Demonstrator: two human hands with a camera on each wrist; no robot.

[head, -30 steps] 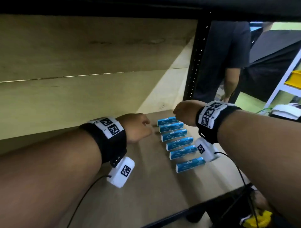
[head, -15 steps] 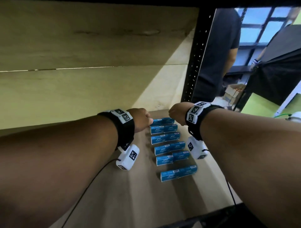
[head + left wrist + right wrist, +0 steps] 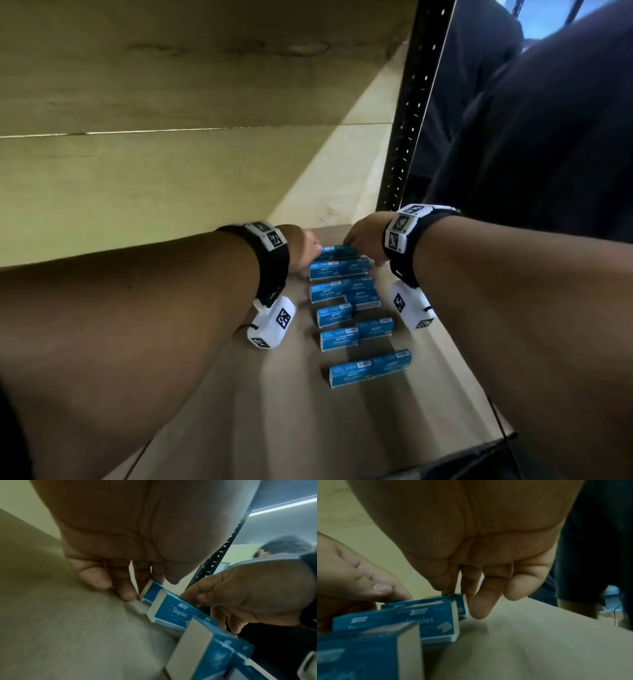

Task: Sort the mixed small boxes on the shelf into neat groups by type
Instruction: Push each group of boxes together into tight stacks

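Several blue staple boxes lie in a column of rows on the wooden shelf (image 3: 239, 411). Both my hands are at the farthest row (image 3: 337, 251). My left hand (image 3: 305, 250) has curled fingers against the left end of the farthest box (image 3: 150, 595). My right hand (image 3: 363, 240) pinches the right end of that row (image 3: 460, 608) between thumb and fingers (image 3: 479, 608). The second row (image 3: 339, 269) lies just in front of it. The nearest row (image 3: 370, 368) lies apart, toward the shelf's front edge.
A wooden back panel (image 3: 137, 171) closes the shelf behind the boxes. A black perforated upright (image 3: 411, 120) stands at the right. Beyond it stands a person in dark clothes (image 3: 513, 137). Bare shelf board lies left of the boxes.
Both hands have come down from hovering over the far end of the column onto the two ends of the farthest row. The view has moved closer and tilted down.
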